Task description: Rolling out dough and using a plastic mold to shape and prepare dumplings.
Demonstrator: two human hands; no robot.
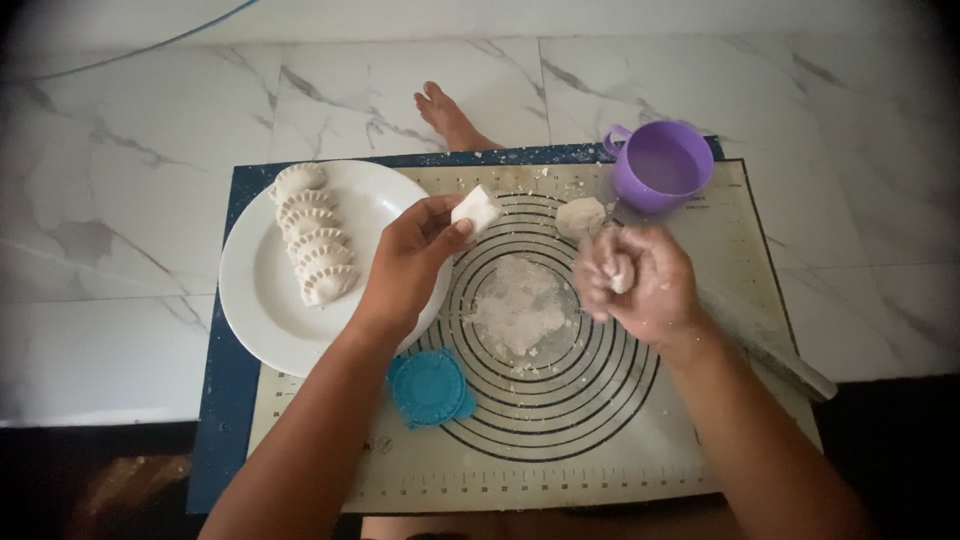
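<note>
We look almost straight down from a single head-worn camera, facing forward over a baking mat [640, 440] laid on a marble floor [130, 200]. The view sits close, our forearms rising from 6 o'clock and our hands filling the centre. A white plate [250, 300] lies toward 9 o'clock, a purple cup [662, 165] toward 1 o'clock, a bare foot [445, 115] at 12. Dark vignetting rounds the corners.

The left hand [415, 250] is held up with the fingers pinched together. The right hand [640, 280] is curled shut and dusted white. Both arms are stretched forward.
</note>
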